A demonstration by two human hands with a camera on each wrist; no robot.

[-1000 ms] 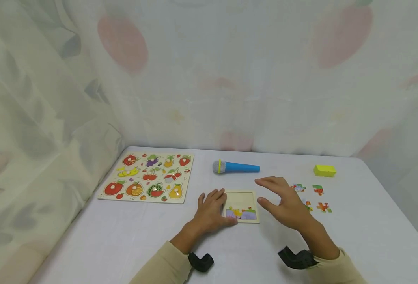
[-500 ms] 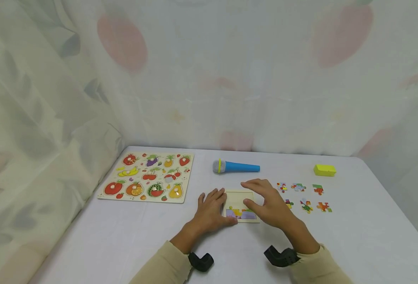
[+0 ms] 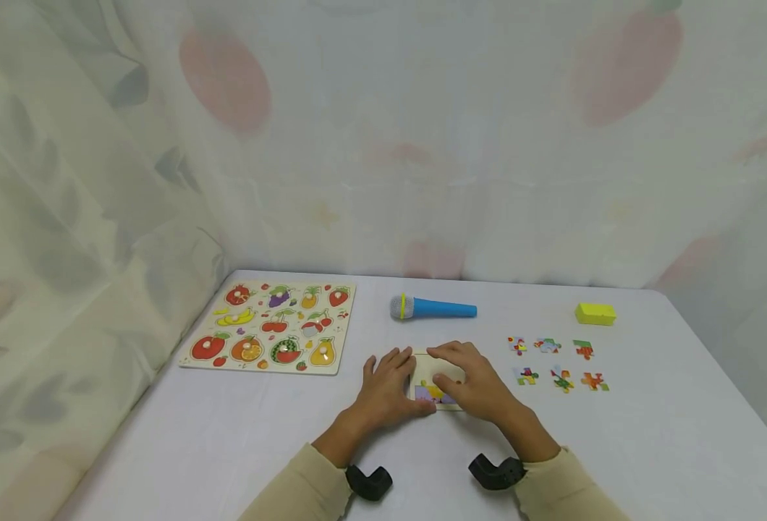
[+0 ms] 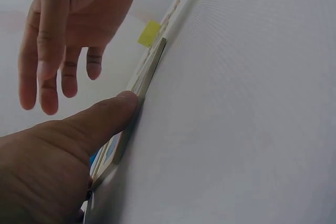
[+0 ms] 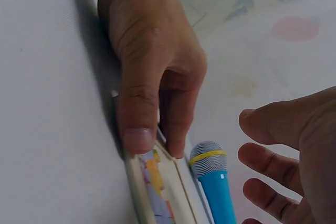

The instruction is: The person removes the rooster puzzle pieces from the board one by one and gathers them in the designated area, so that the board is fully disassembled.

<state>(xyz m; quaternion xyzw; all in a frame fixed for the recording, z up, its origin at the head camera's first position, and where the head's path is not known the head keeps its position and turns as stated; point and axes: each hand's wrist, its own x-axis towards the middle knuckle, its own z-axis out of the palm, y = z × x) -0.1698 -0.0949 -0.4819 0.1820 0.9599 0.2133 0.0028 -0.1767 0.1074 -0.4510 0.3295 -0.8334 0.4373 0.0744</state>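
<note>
A small wooden puzzle frame [image 3: 448, 407] lies in front of the person, with purple and yellow pieces [image 3: 429, 393] along its near side. The left hand [image 3: 386, 391] rests at its left edge, thumb on the near left corner and fingers spread at the far left. Over the frame's right part hovers the right hand [image 3: 475, 383], thumb and fingers apart with nothing between them. In the left wrist view the thumb [image 4: 107, 119] presses the frame's edge [image 4: 152, 69]. The right wrist view shows the left hand [image 5: 152, 61] at the frame's end.
Several loose puzzle pieces [image 3: 561, 378] lie in two rows to the right, with a yellow block [image 3: 595, 314] behind them. A blue toy microphone [image 3: 442, 308] lies beyond the frame. A fruit peg board [image 3: 305, 325] is at the back left, near the hanging cloth [image 3: 162, 217].
The right hand has moved left, from beside the loose pieces to over the frame, uncovering the pieces on the right. The left hand has stayed at the frame's left edge.
</note>
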